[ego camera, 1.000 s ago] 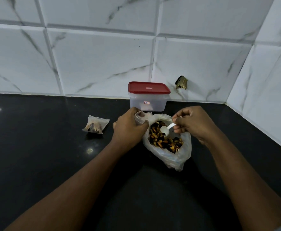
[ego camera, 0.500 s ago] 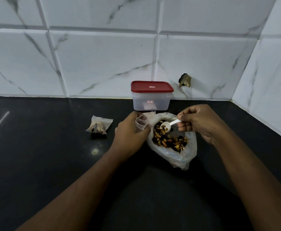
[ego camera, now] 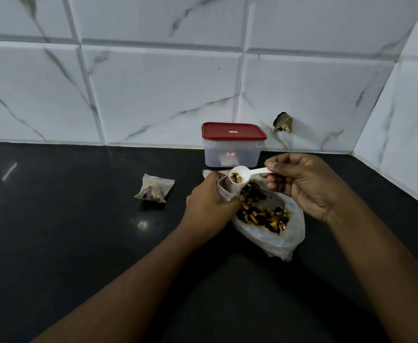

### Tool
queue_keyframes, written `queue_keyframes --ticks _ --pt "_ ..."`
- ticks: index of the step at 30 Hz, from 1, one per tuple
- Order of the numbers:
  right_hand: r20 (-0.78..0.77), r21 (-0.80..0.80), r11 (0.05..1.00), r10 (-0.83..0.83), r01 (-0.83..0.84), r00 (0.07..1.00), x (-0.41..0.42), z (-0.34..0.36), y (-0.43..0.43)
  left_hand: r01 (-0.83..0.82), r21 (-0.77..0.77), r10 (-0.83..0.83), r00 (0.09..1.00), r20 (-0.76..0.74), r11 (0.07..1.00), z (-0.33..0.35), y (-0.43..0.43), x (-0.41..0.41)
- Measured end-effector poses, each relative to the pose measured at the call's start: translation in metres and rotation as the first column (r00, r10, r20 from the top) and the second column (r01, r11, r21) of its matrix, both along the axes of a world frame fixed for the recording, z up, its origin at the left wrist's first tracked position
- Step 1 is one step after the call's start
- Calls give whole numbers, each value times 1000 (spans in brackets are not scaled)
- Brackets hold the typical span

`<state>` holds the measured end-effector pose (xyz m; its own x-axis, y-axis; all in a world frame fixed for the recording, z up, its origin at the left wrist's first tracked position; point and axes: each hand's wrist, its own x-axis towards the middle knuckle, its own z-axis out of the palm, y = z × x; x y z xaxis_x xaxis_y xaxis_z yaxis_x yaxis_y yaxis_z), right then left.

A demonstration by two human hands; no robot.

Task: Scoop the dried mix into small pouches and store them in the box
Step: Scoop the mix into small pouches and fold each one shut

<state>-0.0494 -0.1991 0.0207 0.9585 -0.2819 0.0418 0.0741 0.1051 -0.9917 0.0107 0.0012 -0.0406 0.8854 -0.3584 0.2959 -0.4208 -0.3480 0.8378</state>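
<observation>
A clear plastic bag (ego camera: 279, 237) lies open on the black counter with the dried mix (ego camera: 262, 215) inside. My left hand (ego camera: 209, 203) grips a small translucent pouch (ego camera: 225, 188) with its mouth held open, at the bag's left edge. My right hand (ego camera: 302, 184) pinches the handle of a white scoop (ego camera: 240, 175). The scoop holds a few pieces of mix and hangs right over the pouch's mouth. A filled pouch (ego camera: 153, 189) rests on the counter to the left. The clear box with a red lid (ego camera: 234, 144) stands shut behind my hands, against the wall.
The black counter (ego camera: 67, 231) ends at a white marble-tiled wall (ego camera: 153, 95) behind and another on the right. A chipped hole (ego camera: 282, 123) shows in the tile to the right of the box.
My right hand has lifted the scoop out of the bag with some mix in it and carried it left, up to the mouth of the pouch. My left hand has stayed in place.
</observation>
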Motion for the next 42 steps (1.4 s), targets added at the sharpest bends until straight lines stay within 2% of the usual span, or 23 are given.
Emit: queue_keyframes --ticks 3,6,10,16,18,21,27,29,33,38,42 --pt "42 -252 966 65 -52 997 -2 -3 7 6 9 -6 1000 10 1000 0 -1 1" --pt "36 -574 811 164 -114 986 -6 -2 8 -2 16 2 1000 16 1000 1 0 2" --pt "47 -786 613 195 -84 980 -9 2 9 -32 13 32 999 34 999 1 1 2" --pt "203 -762 636 59 120 977 -25 21 -14 -51 51 48 997 62 997 5 2 2" --pt "131 -821 564 32 90 991 -26 23 -27 -63 52 60 997 51 997 7 2 1" --pt "-68 -897 436 38 -78 997 -23 16 -31 -83 51 81 996 48 995 10 3 -1" --pt "-129 -952 281 -11 -121 992 -14 7 -17 -91 50 89 995 41 995 13 3 -4" --pt "-135 -943 312 -35 -118 990 -14 10 -22 -83 51 80 996 47 995 13 4 -3" --pt "-47 -896 443 -12 -37 999 -16 9 -20 -63 64 60 996 61 996 11 4 0" --pt "-138 -946 296 -12 -128 990 -13 7 -10 -56 65 51 996 75 996 11 4 2" --pt "-54 -937 348 -72 -26 996 -15 10 -21 -48 70 43 996 77 996 11 5 2"
